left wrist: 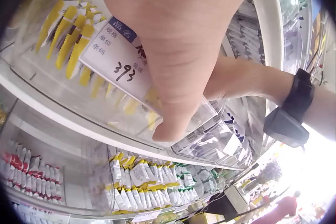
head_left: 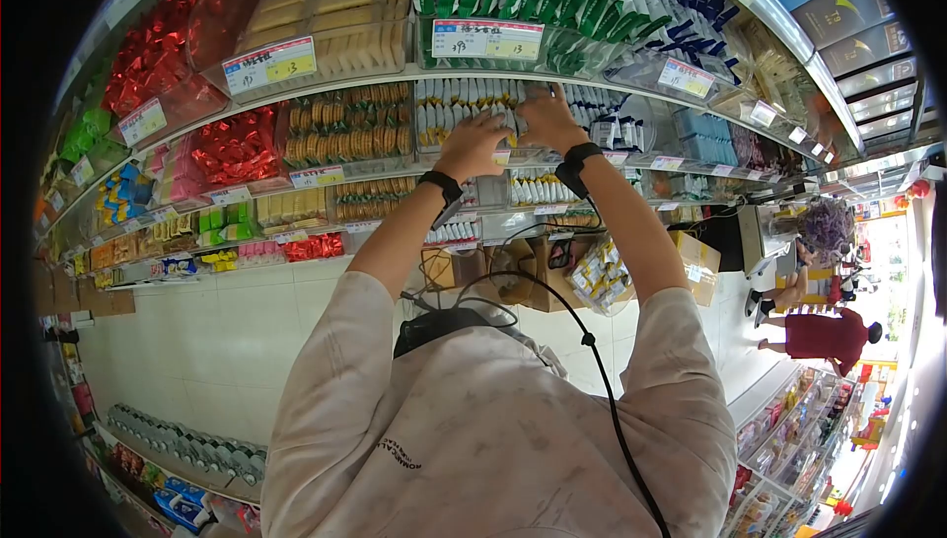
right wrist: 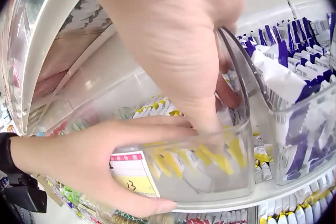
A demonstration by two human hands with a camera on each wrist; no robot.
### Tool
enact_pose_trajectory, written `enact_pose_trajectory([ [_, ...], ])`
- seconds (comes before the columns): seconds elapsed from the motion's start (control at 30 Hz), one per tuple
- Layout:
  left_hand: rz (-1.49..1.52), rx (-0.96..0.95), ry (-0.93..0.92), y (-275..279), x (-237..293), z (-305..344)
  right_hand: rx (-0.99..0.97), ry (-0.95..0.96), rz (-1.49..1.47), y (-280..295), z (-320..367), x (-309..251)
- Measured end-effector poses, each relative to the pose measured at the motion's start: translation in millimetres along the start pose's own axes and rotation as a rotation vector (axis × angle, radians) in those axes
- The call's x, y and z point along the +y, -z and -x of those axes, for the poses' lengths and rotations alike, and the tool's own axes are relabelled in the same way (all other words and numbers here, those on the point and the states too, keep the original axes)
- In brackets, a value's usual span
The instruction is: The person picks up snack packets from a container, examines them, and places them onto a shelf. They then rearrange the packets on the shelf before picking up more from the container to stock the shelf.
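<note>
You're standing over a tiled floor (head_left: pixel 227 321), facing a tiered shop shelf (right wrist: pixel 236 203) whose clear plastic bin (right wrist: pixel 226 184) is sitting upper middle of the head view. Your left hand (head_left: pixel 476 143) is clasping the bin's front wall, thumb outside; your right hand (head_left: pixel 547 122) is reaching deeper, but I'm not seeing whether its fingers are pinching anything. The yellow-and-white packets (head_left: pixel 449 114) are mainly standing left of those fingers, long axes running up the frame.
</note>
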State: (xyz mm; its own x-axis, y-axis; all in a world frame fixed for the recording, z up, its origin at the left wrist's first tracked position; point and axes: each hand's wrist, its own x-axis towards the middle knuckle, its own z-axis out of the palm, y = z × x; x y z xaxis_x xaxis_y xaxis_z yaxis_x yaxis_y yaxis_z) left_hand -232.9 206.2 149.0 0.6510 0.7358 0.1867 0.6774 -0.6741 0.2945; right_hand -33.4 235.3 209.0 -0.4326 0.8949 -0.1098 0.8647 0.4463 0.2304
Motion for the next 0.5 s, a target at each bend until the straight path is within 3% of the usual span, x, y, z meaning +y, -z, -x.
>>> enact_pose_trajectory([
  [0.17,-0.007,0.021,0.019,-1.3,1.0,0.0,0.138,-0.033,-0.018,-23.5,-6.7,2.6],
  [0.37,-0.008,0.056,-0.011,-6.4,-3.3,-0.5,0.042,-0.068,-0.045,-15.8,-7.8,2.0],
  [0.5,0.036,0.13,-0.047,-21.1,-10.7,-1.7,0.2,0.021,-0.306,-15.2,-2.3,9.6],
])
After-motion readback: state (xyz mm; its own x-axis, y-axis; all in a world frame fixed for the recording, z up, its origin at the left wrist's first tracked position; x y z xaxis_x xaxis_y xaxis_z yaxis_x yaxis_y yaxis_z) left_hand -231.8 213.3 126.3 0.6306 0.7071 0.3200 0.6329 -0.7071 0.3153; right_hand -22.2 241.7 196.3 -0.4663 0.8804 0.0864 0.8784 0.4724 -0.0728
